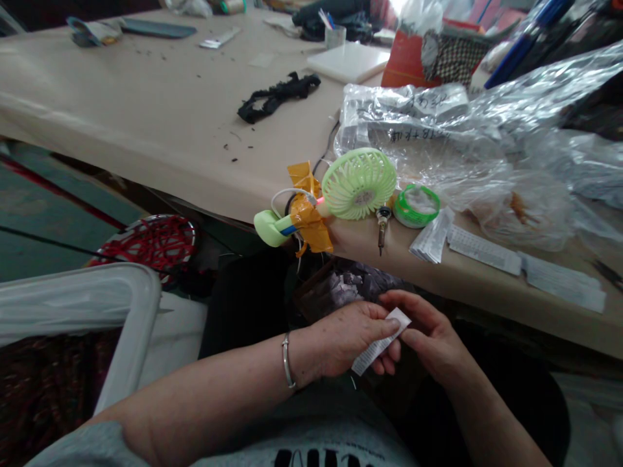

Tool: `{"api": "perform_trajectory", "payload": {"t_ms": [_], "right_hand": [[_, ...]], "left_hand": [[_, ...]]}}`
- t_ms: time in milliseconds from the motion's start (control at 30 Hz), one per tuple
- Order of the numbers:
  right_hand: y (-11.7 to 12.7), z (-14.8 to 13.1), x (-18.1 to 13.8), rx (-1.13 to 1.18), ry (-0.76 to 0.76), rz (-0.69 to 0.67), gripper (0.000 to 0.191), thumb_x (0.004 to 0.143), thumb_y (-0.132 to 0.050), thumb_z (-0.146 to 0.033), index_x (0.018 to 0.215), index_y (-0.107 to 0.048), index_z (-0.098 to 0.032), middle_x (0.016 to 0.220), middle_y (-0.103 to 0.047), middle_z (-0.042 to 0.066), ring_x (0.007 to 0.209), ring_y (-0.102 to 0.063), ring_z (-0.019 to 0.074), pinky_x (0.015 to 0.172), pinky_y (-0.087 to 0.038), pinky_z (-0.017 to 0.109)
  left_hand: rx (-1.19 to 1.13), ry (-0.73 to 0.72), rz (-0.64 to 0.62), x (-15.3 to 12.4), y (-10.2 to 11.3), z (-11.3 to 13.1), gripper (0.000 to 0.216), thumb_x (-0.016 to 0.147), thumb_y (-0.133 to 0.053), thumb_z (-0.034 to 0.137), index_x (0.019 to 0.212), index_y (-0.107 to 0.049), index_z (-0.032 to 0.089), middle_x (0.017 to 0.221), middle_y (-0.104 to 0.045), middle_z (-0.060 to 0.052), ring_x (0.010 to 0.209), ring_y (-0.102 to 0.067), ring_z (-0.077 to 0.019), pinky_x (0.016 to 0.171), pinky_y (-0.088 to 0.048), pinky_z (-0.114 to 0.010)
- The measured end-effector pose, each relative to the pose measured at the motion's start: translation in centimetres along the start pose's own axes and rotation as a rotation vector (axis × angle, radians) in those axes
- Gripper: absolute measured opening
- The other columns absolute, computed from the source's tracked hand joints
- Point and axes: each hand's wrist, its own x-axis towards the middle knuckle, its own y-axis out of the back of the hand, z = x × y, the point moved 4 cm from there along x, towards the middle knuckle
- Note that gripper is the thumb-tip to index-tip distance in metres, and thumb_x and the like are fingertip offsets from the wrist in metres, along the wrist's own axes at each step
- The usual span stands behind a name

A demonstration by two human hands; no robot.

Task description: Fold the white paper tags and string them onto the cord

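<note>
A white printed label (pixel 374 350), narrow and folded or flat, is pinched between the thumb and fingers of my left hand (pixel 345 337) above my lap. My right hand (pixel 435 337) is curled around the label's upper end, thumb at its edge and fingertips partly hidden behind it. Just past my hands, on the table edge, lie a stack of white labels (pixel 432 239) and a printed label strip (pixel 484 250). A soldering-iron-like tool (pixel 382 233) with a metal tip points over the edge beside a green round container (pixel 416 206).
A light green fan (pixel 360 185) is taped to the table (pixel 195 130) edge with brown tape (pixel 311 224). Clear plastic bags (pixel 413 130) cover the right side. Black cloth (pixel 277 97) lies further back. A white bin (pixel 146 305) and red-laced basket (pixel 150 243) stand left.
</note>
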Motion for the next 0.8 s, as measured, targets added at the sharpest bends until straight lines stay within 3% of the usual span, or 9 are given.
{"api": "perform_trajectory", "payload": {"t_ms": [133,333,500,633,800], "right_hand": [[0.1,-2.4,-0.7,-0.476,0.250,0.206,0.036,0.084,-0.062,-0.031,0.119,-0.061,-0.025,0.116,-0.065,0.008,0.104,-0.064,0.0215,0.091,-0.052,0.034],[-1.1,-3.2,-0.7,-0.732,0.368,0.224,0.030,0.090,-0.053,-0.032,0.117,-0.063,-0.021,0.112,-0.066,0.010,0.102,-0.066,0.0217,0.088,-0.054,0.033],[-1.4,-3.0,-0.6,-0.698,0.385,0.218,0.031,0.090,-0.053,-0.031,0.118,-0.062,-0.022,0.113,-0.068,0.008,0.103,-0.066,0.0203,0.087,-0.054,0.031],[-1.2,-2.3,-0.4,-0.538,0.230,0.288,0.038,0.087,-0.057,-0.035,0.123,-0.058,-0.023,0.109,-0.069,0.007,0.097,-0.067,0.0208,0.084,-0.055,0.033],[-1.2,-0.8,0.5,-0.123,0.004,0.312,0.019,0.082,-0.065,-0.037,0.090,-0.065,-0.020,0.080,-0.068,0.002,0.071,-0.065,0.0151,0.064,-0.054,0.024]], "left_hand": [[-0.012,-0.029,0.051,-0.2,0.2,0.5,0.035,0.076,-0.064,0.049,0.074,-0.057,0.015,0.061,-0.057,0.001,0.048,-0.053,-0.0070,0.048,-0.040,-0.020],[-0.030,-0.026,0.073,0.0,0.2,0.6,0.027,0.081,-0.060,0.040,0.074,-0.058,0.015,0.059,-0.057,0.001,0.046,-0.052,-0.0071,0.047,-0.039,-0.020],[-0.040,-0.026,0.094,-0.1,0.6,0.6,0.024,0.085,-0.055,0.036,0.073,-0.056,0.015,0.057,-0.057,0.001,0.045,-0.052,-0.0072,0.046,-0.038,-0.019],[-0.056,-0.038,0.094,-0.2,0.9,0.6,0.023,0.083,-0.057,0.036,0.075,-0.057,0.015,0.058,-0.057,0.001,0.045,-0.051,-0.0070,0.047,-0.039,-0.019],[-0.047,-0.106,0.124,-0.4,1.3,0.8,0.029,0.080,-0.059,0.043,0.075,-0.058,0.014,0.059,-0.056,0.001,0.045,-0.050,-0.0067,0.047,-0.039,-0.019]]}}
